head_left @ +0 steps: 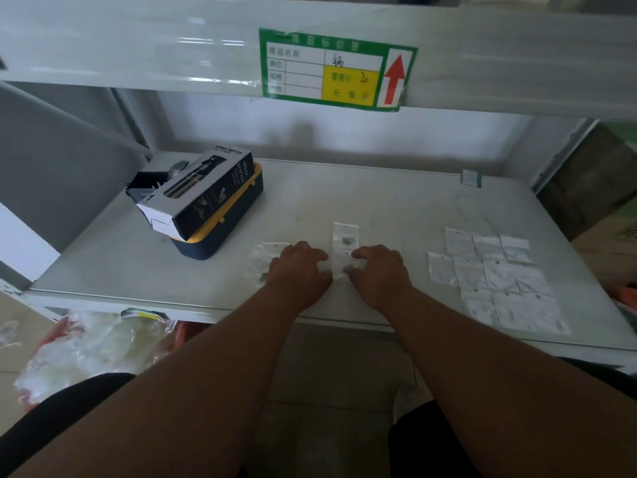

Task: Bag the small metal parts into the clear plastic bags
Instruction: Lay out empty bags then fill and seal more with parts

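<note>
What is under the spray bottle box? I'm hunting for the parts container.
The spray bottle box lies on a dark blue case with a yellow rim. Behind it sits a dark tray holding something grey. The case's inside is hidden.

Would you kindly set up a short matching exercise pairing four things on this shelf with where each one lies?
Things:
1. spray bottle box
2. spread of flat clear bags
3. price label
4. clear bag with metal parts

Places:
A. on the edge of the shelf above
B. between the left hand and the right hand
C. on top of the navy and yellow case, far left
D. right part of the shelf

Pairs: 1-C, 2-D, 3-A, 4-B
</note>
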